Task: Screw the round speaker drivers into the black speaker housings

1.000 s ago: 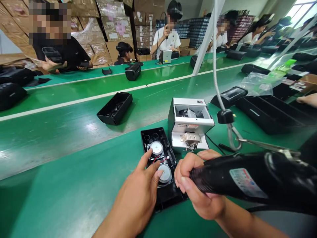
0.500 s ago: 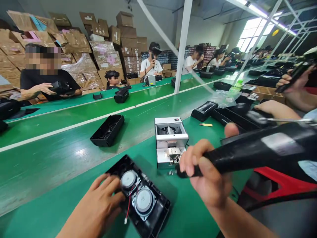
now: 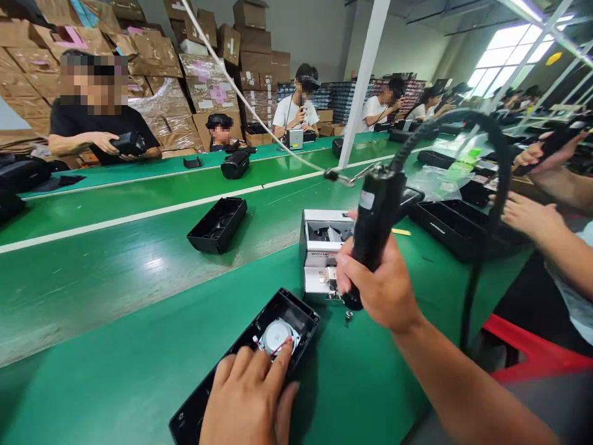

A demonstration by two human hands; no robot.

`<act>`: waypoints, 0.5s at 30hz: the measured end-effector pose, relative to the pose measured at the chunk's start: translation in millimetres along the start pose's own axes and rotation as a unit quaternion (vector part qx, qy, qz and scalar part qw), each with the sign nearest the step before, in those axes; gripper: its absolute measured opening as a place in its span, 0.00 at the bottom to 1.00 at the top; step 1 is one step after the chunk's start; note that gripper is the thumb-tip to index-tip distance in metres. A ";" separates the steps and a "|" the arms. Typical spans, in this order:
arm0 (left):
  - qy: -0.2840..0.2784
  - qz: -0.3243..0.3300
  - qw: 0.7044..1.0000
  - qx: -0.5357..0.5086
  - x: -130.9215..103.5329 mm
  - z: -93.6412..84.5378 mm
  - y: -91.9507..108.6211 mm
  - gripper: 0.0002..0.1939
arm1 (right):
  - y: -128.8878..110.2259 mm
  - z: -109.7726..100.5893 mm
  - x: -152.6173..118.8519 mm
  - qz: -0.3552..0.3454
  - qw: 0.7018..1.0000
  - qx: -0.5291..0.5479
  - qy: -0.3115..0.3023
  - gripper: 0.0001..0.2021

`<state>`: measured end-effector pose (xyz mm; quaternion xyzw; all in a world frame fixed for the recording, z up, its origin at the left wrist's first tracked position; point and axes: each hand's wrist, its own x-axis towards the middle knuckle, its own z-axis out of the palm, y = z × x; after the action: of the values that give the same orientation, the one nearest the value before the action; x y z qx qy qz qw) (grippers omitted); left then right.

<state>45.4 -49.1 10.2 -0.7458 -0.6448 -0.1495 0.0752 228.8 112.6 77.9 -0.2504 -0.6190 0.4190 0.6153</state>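
Observation:
In the head view my right hand (image 3: 384, 284) grips a black electric screwdriver (image 3: 377, 213) upright, its lower end beside the front of a white screw feeder (image 3: 315, 278). A coiled cable and a metal hanging hook are at its top. My left hand (image 3: 248, 392) reaches over a black speaker housing (image 3: 299, 309), index finger extended onto a round grey speaker driver (image 3: 276, 332) near a thin red wire. The thumb stands apart, and the hand hides the housing's nearer half. A small metal piece (image 3: 349, 316) lies below the screwdriver.
Another open black housing (image 3: 217, 225) sits on the green belt (image 3: 152, 247). At right, a person's hands (image 3: 528, 216) are near a long black casing (image 3: 445, 228). A red stool (image 3: 537, 352) stands below. Several people and stacked cartons (image 3: 204, 80) are behind the belt.
The housing has been turned, and my left hand has moved right, onto it. The screwdriver has swung from lying sideways to upright in my right hand. The view has shifted slightly.

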 end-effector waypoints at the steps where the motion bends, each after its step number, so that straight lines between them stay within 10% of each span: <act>1: 0.001 -0.031 1.000 0.000 3.3 -4.2 3.7 0.22 | -5.7 -1.5 -4.6 0.019 1.000 0.012 -0.006 0.18; 8: 0.047 -0.127 0.990 0.048 1.2 -3.4 21.9 0.24 | -38.6 11.7 -32.5 -0.034 0.987 0.155 0.035 0.24; 15: 0.022 -0.106 0.994 0.031 -0.8 1.9 13.2 0.27 | -2.1 36.6 -43.9 -0.014 0.985 0.171 -0.001 0.32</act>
<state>58.5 -51.4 9.3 -0.6670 -0.7228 -0.1529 0.0960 198.8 67.6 59.4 -0.1322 -0.5425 0.5102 0.6542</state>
